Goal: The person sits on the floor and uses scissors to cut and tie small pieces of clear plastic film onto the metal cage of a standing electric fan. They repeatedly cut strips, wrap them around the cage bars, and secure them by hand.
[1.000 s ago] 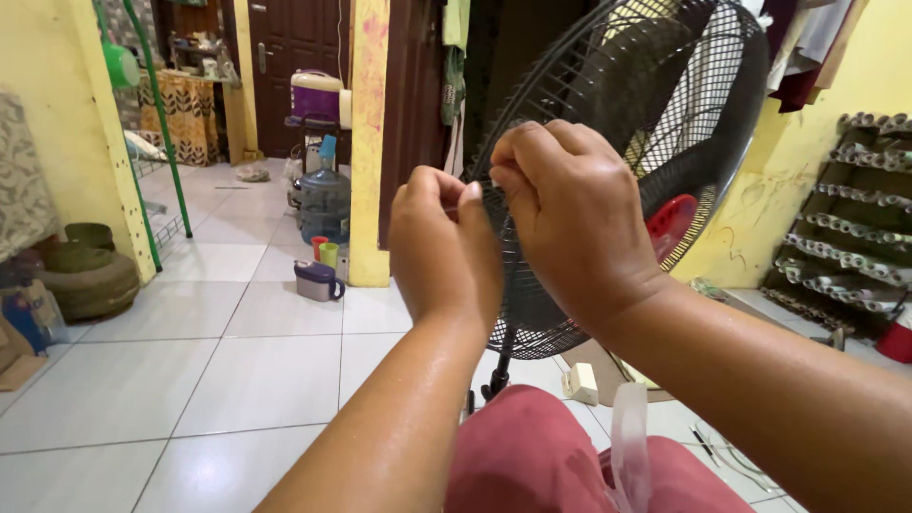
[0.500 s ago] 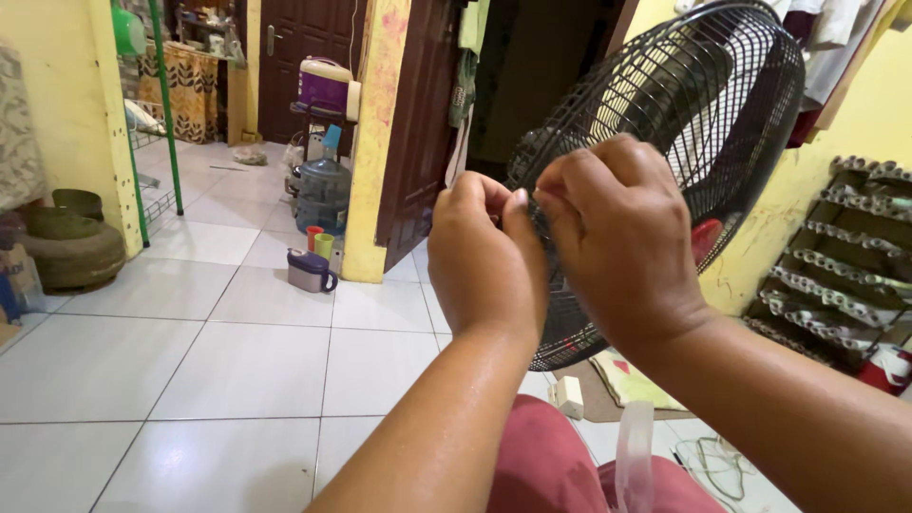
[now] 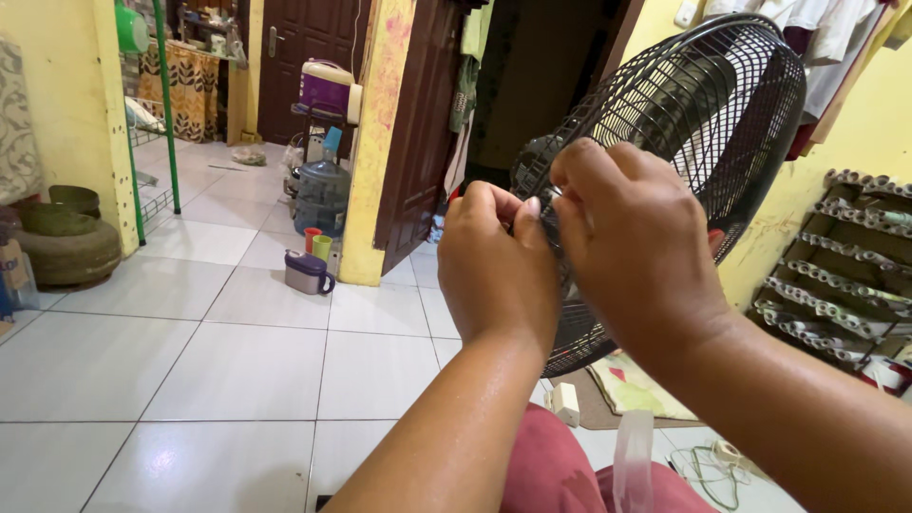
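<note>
- Head view: a black fan (image 3: 684,123) with a round wire cage is seen standing upright, straight ahead of the person and a little to the right.
- Both hands are held up together at the left edge of the cage, about halfway up its height.
- The left hand (image 3: 499,271) is curled into a loose fist, and its thumb and fingertips are pressed against the cage edge. Something small seems to be pinched there, but what it is cannot be told.
- The right hand (image 3: 632,252) is laid over the cage wires just beside the left hand, with its fingers bent down. Whether the wires are really gripped is hidden by the back of the hand.
- The two hands are touching each other, so neither is nearer to the spot on the cage.
- The cage is turned so its flat face is aimed left and toward the person; its edge is met by the hands from the front.
- The rest of the cage is spread up and to the right of the hands.
- A white tiled floor (image 3: 190,361) is seen below, with a small purple jug (image 3: 308,273) well apart on the left.
</note>
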